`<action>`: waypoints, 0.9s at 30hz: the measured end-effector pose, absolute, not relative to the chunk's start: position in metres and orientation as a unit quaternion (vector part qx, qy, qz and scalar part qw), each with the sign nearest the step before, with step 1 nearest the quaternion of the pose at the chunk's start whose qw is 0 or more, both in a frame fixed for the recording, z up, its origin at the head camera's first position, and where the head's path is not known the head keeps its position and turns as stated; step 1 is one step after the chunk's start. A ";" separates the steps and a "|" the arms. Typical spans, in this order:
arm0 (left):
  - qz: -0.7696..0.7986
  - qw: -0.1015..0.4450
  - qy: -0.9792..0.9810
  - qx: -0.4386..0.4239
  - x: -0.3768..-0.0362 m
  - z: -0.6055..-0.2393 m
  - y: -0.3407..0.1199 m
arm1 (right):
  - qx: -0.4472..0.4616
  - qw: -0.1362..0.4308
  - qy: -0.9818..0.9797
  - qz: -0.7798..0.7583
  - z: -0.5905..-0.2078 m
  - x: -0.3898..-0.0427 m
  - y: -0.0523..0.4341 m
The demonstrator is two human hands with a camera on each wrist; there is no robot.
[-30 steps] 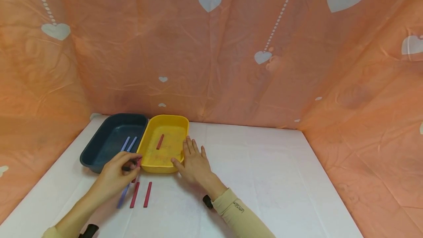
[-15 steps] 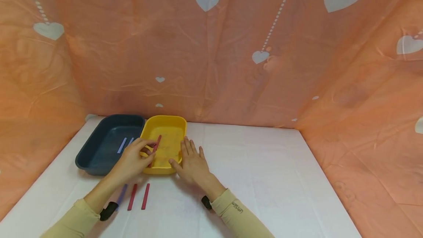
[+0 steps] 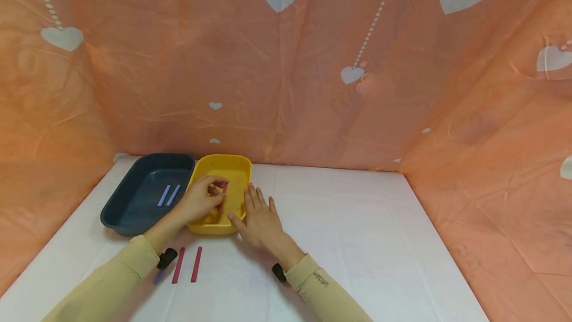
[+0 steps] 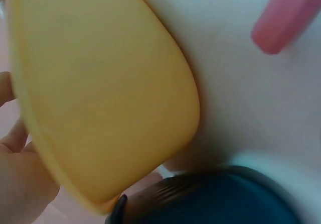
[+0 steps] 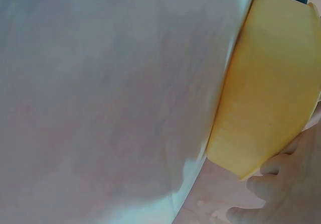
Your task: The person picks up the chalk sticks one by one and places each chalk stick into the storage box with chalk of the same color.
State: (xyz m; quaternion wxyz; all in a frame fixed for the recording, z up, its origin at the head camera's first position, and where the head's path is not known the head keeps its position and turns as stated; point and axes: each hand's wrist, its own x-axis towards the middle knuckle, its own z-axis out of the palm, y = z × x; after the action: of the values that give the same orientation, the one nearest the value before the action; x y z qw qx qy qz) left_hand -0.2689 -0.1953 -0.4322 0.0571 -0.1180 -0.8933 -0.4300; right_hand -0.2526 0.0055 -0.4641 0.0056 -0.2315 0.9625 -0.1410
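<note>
My left hand [image 3: 200, 198] is over the yellow tray [image 3: 214, 229], pinching a red stick [image 3: 225, 189] between thumb and fingers. Part of that stick is hidden by the fingers, and another stick lying below cannot be made out. My right hand [image 3: 261, 221] rests on the right rim of the same tray, fingers straight. In the left wrist view, the tray's outer wall [image 4: 110, 83] fills the left side, with fingers at its edge. The right wrist view shows the right hand [image 5: 296, 184] against the rim.
Left of the yellow tray stands a dark blue tray [image 3: 129, 212] holding two purple sticks [image 3: 173, 195]. On the white table lie two red sticks, one left [image 3: 178, 265] and one right [image 3: 196, 264]. A purple stick [image 3: 159, 276] is mostly covered by the left wrist.
My left hand has carried the red stick from the yellow tray's front left corner rightward and inward over its inside. My right hand has stayed at the rim.
</note>
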 end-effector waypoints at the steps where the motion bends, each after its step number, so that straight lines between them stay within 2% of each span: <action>1: -0.435 0.051 -0.892 -0.115 -0.273 -0.433 -0.194 | -0.232 0.005 0.962 -0.142 -0.464 -0.252 0.006; 10: -0.461 0.007 -0.883 -0.089 -0.299 -0.444 -0.181 | -0.237 0.000 0.961 -0.140 -0.464 -0.253 0.008; 27: -0.408 -0.020 -0.908 -0.099 -0.331 -0.462 -0.169 | -0.241 -0.004 0.961 -0.133 -0.463 -0.253 0.008</action>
State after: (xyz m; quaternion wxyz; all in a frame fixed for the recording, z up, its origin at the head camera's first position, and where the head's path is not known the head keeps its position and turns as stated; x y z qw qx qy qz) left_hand -0.3307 -0.1687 -0.4615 -0.0197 -0.0993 -0.9076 -0.4075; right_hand -0.2529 0.0078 -0.4628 -0.0040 -0.2411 0.9613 -0.1330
